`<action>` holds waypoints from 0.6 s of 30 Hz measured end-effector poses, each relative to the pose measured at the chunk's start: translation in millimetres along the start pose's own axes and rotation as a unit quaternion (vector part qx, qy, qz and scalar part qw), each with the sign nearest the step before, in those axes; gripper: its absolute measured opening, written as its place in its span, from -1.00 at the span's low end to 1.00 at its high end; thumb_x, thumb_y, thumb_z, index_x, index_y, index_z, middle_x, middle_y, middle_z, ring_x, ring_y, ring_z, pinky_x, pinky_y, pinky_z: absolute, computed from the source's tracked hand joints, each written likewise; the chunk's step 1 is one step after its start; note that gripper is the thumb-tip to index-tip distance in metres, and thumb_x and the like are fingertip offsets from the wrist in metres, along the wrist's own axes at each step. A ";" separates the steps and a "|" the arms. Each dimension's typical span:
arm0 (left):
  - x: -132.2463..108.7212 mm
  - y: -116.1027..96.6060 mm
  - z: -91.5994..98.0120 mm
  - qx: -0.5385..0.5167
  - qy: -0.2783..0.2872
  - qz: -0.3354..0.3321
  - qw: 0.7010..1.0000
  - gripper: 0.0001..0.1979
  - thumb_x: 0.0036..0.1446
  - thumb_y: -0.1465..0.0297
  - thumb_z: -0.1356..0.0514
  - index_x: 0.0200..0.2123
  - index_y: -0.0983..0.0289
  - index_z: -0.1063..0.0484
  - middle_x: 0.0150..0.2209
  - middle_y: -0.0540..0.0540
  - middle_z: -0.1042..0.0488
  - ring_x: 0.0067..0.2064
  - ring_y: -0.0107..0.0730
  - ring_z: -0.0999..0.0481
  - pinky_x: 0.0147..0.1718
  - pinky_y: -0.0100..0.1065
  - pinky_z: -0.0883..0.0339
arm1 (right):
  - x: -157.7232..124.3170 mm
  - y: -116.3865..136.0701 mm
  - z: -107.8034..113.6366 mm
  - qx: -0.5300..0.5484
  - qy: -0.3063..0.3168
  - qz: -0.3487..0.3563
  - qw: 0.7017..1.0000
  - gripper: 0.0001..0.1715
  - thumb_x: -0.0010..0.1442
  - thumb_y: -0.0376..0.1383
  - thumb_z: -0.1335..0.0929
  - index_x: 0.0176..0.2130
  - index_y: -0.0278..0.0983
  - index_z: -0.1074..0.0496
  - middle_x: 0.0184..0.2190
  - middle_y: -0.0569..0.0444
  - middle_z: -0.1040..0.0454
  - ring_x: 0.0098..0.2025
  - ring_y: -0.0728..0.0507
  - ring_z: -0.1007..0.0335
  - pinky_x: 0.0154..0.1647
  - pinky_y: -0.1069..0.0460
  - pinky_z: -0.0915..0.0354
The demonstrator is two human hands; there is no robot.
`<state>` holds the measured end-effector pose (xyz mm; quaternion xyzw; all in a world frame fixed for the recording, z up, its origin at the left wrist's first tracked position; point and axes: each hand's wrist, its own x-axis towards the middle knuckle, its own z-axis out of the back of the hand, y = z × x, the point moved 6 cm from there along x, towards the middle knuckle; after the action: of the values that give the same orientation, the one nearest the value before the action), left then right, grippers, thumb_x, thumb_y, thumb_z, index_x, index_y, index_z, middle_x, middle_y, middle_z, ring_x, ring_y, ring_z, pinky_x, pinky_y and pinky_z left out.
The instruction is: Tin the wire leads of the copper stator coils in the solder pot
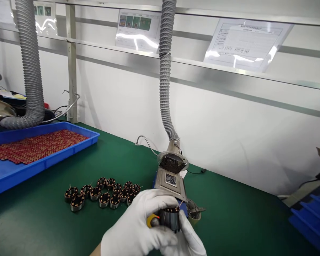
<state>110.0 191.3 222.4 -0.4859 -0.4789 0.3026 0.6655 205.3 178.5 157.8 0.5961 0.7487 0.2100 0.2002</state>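
Observation:
My left hand (134, 225), in a white glove, is closed around a dark ring-shaped stator (171, 218) with thin wires sticking out. My right hand (189, 236), also gloved, presses its fingers against the stator's right side. A yellow-and-black object (152, 220), partly covered, shows between my left thumb and fingers. Just beyond my hands stands a solder pot (172, 180) with a square, shiny opening. To the left, several similar stators (104, 200) rest on the green table (117, 156).
A blue tray (49, 161) of red parts lies at left. A fume hose (165, 64) hangs over the pot, with a round metal hood (173, 161). A small cup (194, 211) holding tools sits right of the pot. Blue racks (313, 217) stand at far right.

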 end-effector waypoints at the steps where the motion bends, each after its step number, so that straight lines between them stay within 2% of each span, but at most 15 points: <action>1: 2.2 0.1 1.6 -0.024 -0.025 -0.017 0.999 -0.76 -0.19 0.47 -0.34 -0.36 0.11 -0.59 -0.18 0.08 -0.56 -0.04 -0.13 -0.45 0.01 -0.31 -0.26 | 0.5 -0.9 -3.1 -0.001 0.006 0.001 1.000 -0.69 -0.07 -0.22 -0.53 -0.26 -0.19 -0.55 -0.28 0.07 -0.58 -0.23 -0.07 -0.50 -0.21 0.07 -0.40; 2: 3.9 1.9 4.5 -0.048 -0.054 -0.027 0.997 -0.91 -0.12 0.43 -0.31 -0.46 0.15 -0.59 -0.29 0.10 -0.58 -0.13 -0.16 -0.49 -0.08 -0.33 -0.32 | 0.5 -1.6 -7.5 -0.008 0.018 -0.002 1.000 -0.67 -0.08 -0.24 -0.54 -0.24 -0.19 -0.54 -0.31 0.08 -0.58 -0.24 -0.04 -0.49 -0.26 0.12 -0.39; 3: 5.0 5.1 8.5 -0.068 -0.085 -0.028 0.994 -0.93 -0.06 0.40 -0.27 -0.54 0.19 -0.57 -0.38 0.10 -0.57 -0.22 -0.19 -0.50 -0.16 -0.35 -0.36 | -0.1 -1.7 -12.7 -0.017 0.034 -0.008 0.999 -0.64 -0.08 -0.24 -0.54 -0.22 -0.21 -0.53 -0.34 0.07 -0.58 -0.28 -0.03 -0.49 -0.32 0.15 -0.38; 6: 1.9 16.9 28.8 -0.107 -0.207 -0.003 0.972 -0.82 0.00 0.31 -0.25 -0.58 0.22 -0.52 -0.46 0.07 -0.55 -0.34 -0.26 -0.51 -0.32 -0.40 -0.39 | -4.1 1.2 -27.1 -0.022 0.083 -0.035 0.996 -0.61 -0.07 -0.21 -0.53 -0.19 -0.24 -0.53 -0.36 0.03 -0.57 -0.38 -0.02 -0.49 -0.41 0.17 -0.36; 8: -3.0 19.1 41.1 -0.125 -0.261 0.007 0.957 -0.78 0.02 0.23 -0.24 -0.54 0.23 -0.52 -0.43 0.07 -0.56 -0.34 -0.27 -0.52 -0.30 -0.40 -0.40 | -6.5 4.4 -31.1 -0.001 0.098 -0.052 0.994 -0.61 -0.04 -0.18 -0.52 -0.18 -0.23 -0.54 -0.31 0.03 -0.57 -0.36 -0.02 -0.50 -0.40 0.17 -0.37; 9: -3.7 17.7 42.8 -0.125 -0.253 0.012 0.959 -0.79 0.01 0.21 -0.25 -0.51 0.22 -0.53 -0.39 0.08 -0.57 -0.30 -0.25 -0.52 -0.27 -0.39 -0.41 | -7.0 5.6 -31.2 0.006 0.099 -0.058 0.993 -0.62 -0.02 -0.15 -0.51 -0.18 -0.22 -0.54 -0.29 0.04 -0.57 -0.35 -0.03 -0.50 -0.38 0.15 -0.38; 10: -3.1 15.8 40.7 -0.116 -0.221 0.023 0.968 -0.83 -0.03 0.23 -0.28 -0.43 0.20 -0.55 -0.31 0.08 -0.58 -0.23 -0.22 -0.52 -0.21 -0.38 -0.40 | -6.9 6.6 -30.0 0.008 0.096 -0.059 0.994 -0.61 -0.01 -0.11 -0.49 -0.18 -0.21 -0.54 -0.28 0.04 -0.58 -0.32 -0.05 -0.51 -0.33 0.11 -0.39; 11: -1.5 13.4 34.4 -0.093 -0.162 0.038 0.982 -0.80 -0.11 0.29 -0.33 -0.33 0.17 -0.56 -0.21 0.08 -0.57 -0.13 -0.18 -0.50 -0.13 -0.35 -0.38 | -6.2 7.4 -27.7 0.004 0.089 -0.054 0.995 -0.59 -0.01 -0.06 -0.48 -0.18 -0.21 -0.54 -0.26 0.04 -0.58 -0.28 -0.08 -0.51 -0.26 0.06 -0.40; 13: 0.3 8.9 17.3 -0.033 -0.039 0.056 0.997 -0.49 -0.28 0.51 -0.37 -0.16 0.06 -0.52 -0.05 0.03 -0.51 0.03 -0.13 -0.40 0.02 -0.32 -0.26 | -4.2 7.2 -21.9 -0.016 0.070 -0.043 0.996 -0.54 0.00 0.04 -0.44 -0.19 -0.19 -0.55 -0.24 0.02 -0.58 -0.18 -0.14 -0.50 -0.11 -0.04 -0.38; 14: 0.8 6.4 10.9 -0.016 -0.006 0.050 0.999 -0.40 -0.34 0.58 -0.36 -0.13 0.03 -0.51 -0.03 0.01 -0.49 0.05 -0.13 -0.38 0.06 -0.31 -0.22 | -3.3 6.1 -19.3 -0.025 0.063 -0.041 0.997 -0.53 0.00 0.07 -0.43 -0.20 -0.18 -0.55 -0.23 0.01 -0.58 -0.15 -0.16 -0.48 -0.07 -0.08 -0.36; 15: 1.5 3.8 6.1 -0.012 0.011 0.036 0.999 -0.41 -0.35 0.60 -0.35 -0.16 0.03 -0.53 -0.05 0.02 -0.50 0.04 -0.14 -0.39 0.06 -0.31 -0.21 | -2.7 4.3 -17.3 -0.034 0.057 -0.045 0.997 -0.52 -0.01 0.09 -0.42 -0.22 -0.16 -0.56 -0.22 0.01 -0.58 -0.15 -0.17 -0.48 -0.07 -0.10 -0.36; 16: 2.6 1.2 2.9 -0.022 0.015 0.015 1.000 -0.53 -0.31 0.57 -0.35 -0.23 0.07 -0.56 -0.12 0.04 -0.53 -0.02 -0.14 -0.42 0.02 -0.31 -0.24 | -2.4 2.2 -16.0 -0.040 0.054 -0.052 0.996 -0.54 -0.02 0.09 -0.43 -0.23 -0.15 -0.56 -0.23 0.03 -0.58 -0.15 -0.17 -0.49 -0.08 -0.11 -0.37; 18: 4.8 -0.8 4.6 -0.074 -0.023 -0.019 0.997 -0.88 -0.15 0.45 -0.33 -0.44 0.16 -0.60 -0.32 0.09 -0.56 -0.17 -0.17 -0.48 -0.13 -0.32 -0.33 | -3.4 -2.3 -16.4 -0.048 0.057 -0.074 0.994 -0.57 -0.03 0.05 -0.45 -0.27 -0.18 -0.57 -0.28 0.04 -0.60 -0.24 -0.16 -0.52 -0.18 -0.06 -0.40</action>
<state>107.4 196.8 225.1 -0.5179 -0.5246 0.2648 0.6217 195.2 173.6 170.3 0.5155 0.7902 0.2641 0.2002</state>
